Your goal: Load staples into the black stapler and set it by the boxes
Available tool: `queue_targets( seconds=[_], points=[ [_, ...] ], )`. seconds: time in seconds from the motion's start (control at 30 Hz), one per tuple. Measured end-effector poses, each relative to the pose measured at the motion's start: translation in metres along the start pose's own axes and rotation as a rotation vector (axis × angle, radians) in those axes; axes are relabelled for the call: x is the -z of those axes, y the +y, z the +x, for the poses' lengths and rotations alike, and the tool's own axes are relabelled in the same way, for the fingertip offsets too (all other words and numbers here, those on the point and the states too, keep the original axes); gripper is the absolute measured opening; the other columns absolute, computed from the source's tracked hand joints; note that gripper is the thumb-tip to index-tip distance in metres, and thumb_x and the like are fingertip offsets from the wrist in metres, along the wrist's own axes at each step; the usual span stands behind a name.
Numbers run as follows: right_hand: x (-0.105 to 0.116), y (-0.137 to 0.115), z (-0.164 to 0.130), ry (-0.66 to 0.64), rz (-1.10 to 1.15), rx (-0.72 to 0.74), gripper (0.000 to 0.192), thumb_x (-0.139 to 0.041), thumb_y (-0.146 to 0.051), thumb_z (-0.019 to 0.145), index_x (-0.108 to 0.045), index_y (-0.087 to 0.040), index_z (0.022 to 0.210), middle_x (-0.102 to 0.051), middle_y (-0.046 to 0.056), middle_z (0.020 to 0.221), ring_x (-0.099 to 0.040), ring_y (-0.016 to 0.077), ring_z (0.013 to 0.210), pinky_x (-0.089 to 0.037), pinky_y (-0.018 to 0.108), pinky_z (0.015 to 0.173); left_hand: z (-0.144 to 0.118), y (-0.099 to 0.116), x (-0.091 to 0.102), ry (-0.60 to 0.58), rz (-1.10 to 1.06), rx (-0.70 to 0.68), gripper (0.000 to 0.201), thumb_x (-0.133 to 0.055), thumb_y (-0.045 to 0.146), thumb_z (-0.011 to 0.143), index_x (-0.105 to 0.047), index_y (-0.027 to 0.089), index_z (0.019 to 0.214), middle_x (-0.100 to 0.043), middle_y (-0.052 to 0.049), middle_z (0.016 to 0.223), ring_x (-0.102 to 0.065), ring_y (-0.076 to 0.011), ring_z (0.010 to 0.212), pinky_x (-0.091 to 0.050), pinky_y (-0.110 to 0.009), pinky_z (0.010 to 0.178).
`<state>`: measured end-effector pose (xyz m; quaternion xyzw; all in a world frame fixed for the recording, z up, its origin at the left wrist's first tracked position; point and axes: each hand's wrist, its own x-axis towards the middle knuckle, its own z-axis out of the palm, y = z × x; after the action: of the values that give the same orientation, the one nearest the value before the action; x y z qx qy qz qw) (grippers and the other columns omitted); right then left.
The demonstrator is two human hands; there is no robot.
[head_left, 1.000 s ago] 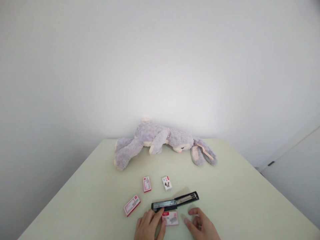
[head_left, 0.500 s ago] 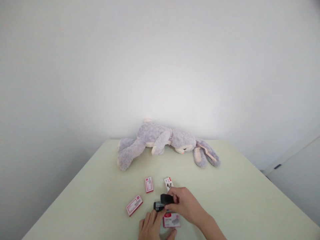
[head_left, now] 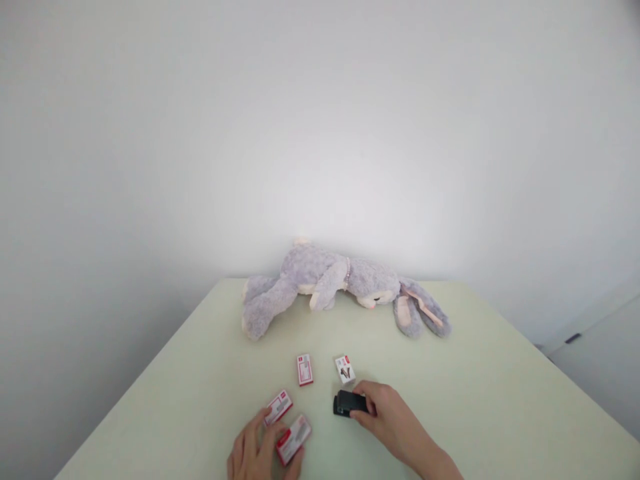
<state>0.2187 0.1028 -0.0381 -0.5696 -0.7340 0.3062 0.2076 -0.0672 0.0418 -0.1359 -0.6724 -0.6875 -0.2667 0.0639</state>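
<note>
My right hand [head_left: 387, 413] grips a black stapler [head_left: 346, 403], folded shut and resting on the pale green table [head_left: 475, 373]. Near the table's front edge, my left hand [head_left: 255, 453] holds a red-and-white staple box [head_left: 293, 438], tilted. A second staple box [head_left: 279, 407] lies just above my left fingers. Two more boxes lie farther back: one flat [head_left: 305, 369] and one open [head_left: 345, 369], close to the stapler.
A grey plush rabbit [head_left: 340, 283] lies on its side along the table's far edge, against a white wall. A white cabinet door with a dark handle [head_left: 573, 339] stands at the right.
The stapler, first lying open, was folded shut by my right hand and now sits shut. My left hand slid left and took the staple box with it.
</note>
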Motion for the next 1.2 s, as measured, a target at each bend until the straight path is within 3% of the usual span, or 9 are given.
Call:
queue_targets(
  seconds=[0.1, 0.17, 0.4, 0.57, 0.73, 0.87, 1.03, 1.2],
  points=[
    [0.000, 0.003, -0.004, 0.023, 0.003, -0.018, 0.012, -0.066, -0.025, 0.081, -0.073, -0.024, 0.091, -0.061, -0.005, 0.071, -0.054, 0.0146, 0.066, -0.030, 0.025, 0.061, 0.021, -0.023, 0.007, -0.091, -0.113, -0.052, 0.041, -0.071, 0.048, 0.080, -0.066, 0.027, 0.115, -0.057, -0.009, 0.146, -0.057, -0.0312, 0.126, -0.051, -0.048, 0.099],
    [-0.002, 0.004, -0.005, 0.030, 0.002, -0.037, 0.011, -0.066, -0.025, 0.081, -0.072, -0.025, 0.090, -0.061, -0.005, 0.069, -0.055, 0.0145, 0.064, -0.030, 0.025, 0.061, 0.034, -0.024, 0.009, -0.184, -0.192, -0.104, 0.045, -0.067, 0.046, 0.085, -0.062, 0.027, 0.126, -0.059, -0.007, 0.143, -0.058, -0.0275, 0.125, -0.052, -0.045, 0.100],
    [-0.008, 0.012, -0.020, 0.099, -0.108, -0.184, 0.010, -0.069, -0.032, 0.080, -0.069, -0.027, 0.089, -0.061, -0.004, 0.068, -0.057, 0.0162, 0.065, -0.028, 0.025, 0.060, 0.044, 0.021, 0.006, -0.284, -0.169, -0.116, 0.070, -0.063, 0.037, 0.085, -0.043, 0.035, 0.152, -0.054, -0.007, 0.148, -0.056, -0.0284, 0.126, -0.048, -0.044, 0.100],
    [-0.016, 0.021, -0.033, 0.163, -0.112, -0.274, 0.012, -0.066, -0.037, 0.083, -0.064, -0.027, 0.088, -0.059, -0.004, 0.062, -0.057, 0.0177, 0.060, -0.028, 0.026, 0.058, 0.046, 0.055, -0.007, -0.245, -0.124, -0.082, 0.071, -0.057, 0.040, 0.090, -0.036, 0.030, 0.156, -0.041, -0.008, 0.162, -0.057, -0.0302, 0.123, -0.046, -0.045, 0.095],
    [-0.018, 0.035, -0.030, 0.281, -0.039, -0.354, 0.022, -0.060, -0.048, 0.089, -0.061, -0.027, 0.088, -0.052, -0.005, 0.055, -0.055, 0.0185, 0.055, -0.027, 0.027, 0.055, 0.056, 0.074, -0.014, -0.172, -0.123, -0.009, 0.058, -0.055, 0.036, 0.092, -0.047, 0.023, 0.148, -0.053, -0.010, 0.152, -0.057, -0.0282, 0.120, -0.044, -0.042, 0.095],
    [-0.010, 0.039, -0.003, 0.365, 0.034, -0.342, 0.031, -0.054, -0.053, 0.093, -0.062, -0.024, 0.086, -0.051, -0.004, 0.055, -0.054, 0.0180, 0.053, -0.027, 0.028, 0.054, 0.042, 0.083, -0.021, -0.142, -0.154, -0.031, 0.055, -0.058, 0.040, 0.092, -0.052, 0.021, 0.143, -0.055, -0.011, 0.148, -0.058, -0.0277, 0.120, -0.045, -0.041, 0.094],
    [-0.014, 0.025, 0.031, 0.339, 0.087, -0.267, 0.024, -0.065, -0.046, 0.085, -0.063, -0.022, 0.082, -0.056, -0.004, 0.058, -0.055, 0.0166, 0.058, -0.029, 0.026, 0.056, 0.028, 0.096, -0.034, -0.073, -0.173, -0.039, 0.051, -0.056, 0.042, 0.095, -0.054, 0.020, 0.141, -0.057, -0.014, 0.145, -0.059, -0.0290, 0.118, -0.048, -0.044, 0.094],
    [-0.032, 0.020, 0.018, 0.260, 0.148, -0.223, 0.025, -0.063, -0.045, 0.087, -0.066, -0.020, 0.086, -0.053, -0.006, 0.055, -0.051, 0.0150, 0.054, -0.032, 0.025, 0.053, 0.040, 0.102, -0.040, -0.005, -0.204, -0.094, 0.051, -0.052, 0.037, 0.099, -0.049, 0.021, 0.147, -0.057, -0.014, 0.142, -0.051, -0.0305, 0.132, -0.044, -0.051, 0.108]
  ],
)
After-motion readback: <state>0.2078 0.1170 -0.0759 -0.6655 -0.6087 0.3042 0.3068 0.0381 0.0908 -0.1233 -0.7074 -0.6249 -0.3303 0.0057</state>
